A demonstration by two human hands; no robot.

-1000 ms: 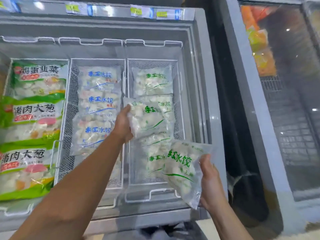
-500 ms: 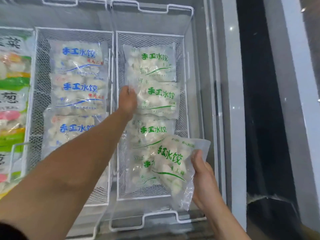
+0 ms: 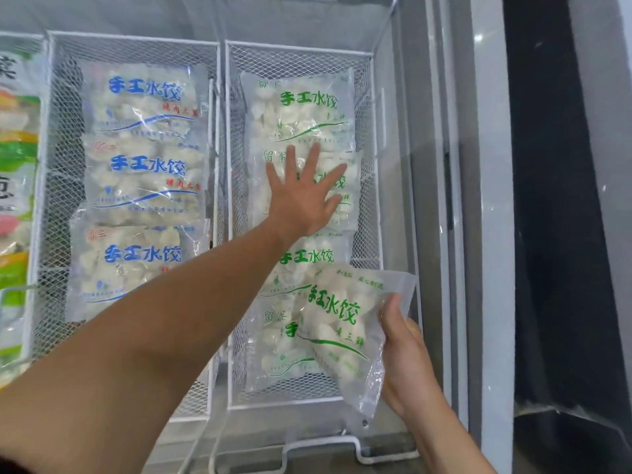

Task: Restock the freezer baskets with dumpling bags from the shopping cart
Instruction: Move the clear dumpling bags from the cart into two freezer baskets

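My left hand (image 3: 302, 193) lies flat with spread fingers on a green-lettered dumpling bag (image 3: 345, 206), second from the back in the right wire basket (image 3: 375, 213). Other green-lettered bags lie behind it (image 3: 301, 111) and in front of it (image 3: 304, 261). My right hand (image 3: 407, 357) grips another green-lettered dumpling bag (image 3: 342, 333) by its right edge, tilted over the basket's near right corner. The middle wire basket (image 3: 51, 186) holds three blue-lettered dumpling bags (image 3: 143, 169) in a row.
Green and yellow packaged bags (image 3: 17, 186) fill the basket at the far left. The freezer's grey rim (image 3: 492, 213) runs along the right, with a dark gap (image 3: 547, 200) beyond it. White wire handles (image 3: 321, 443) stick out at the near edge.
My left hand has let go of the bag it laid in the right basket and now presses flat on it. The right hand still holds its bag. The view has moved closer.
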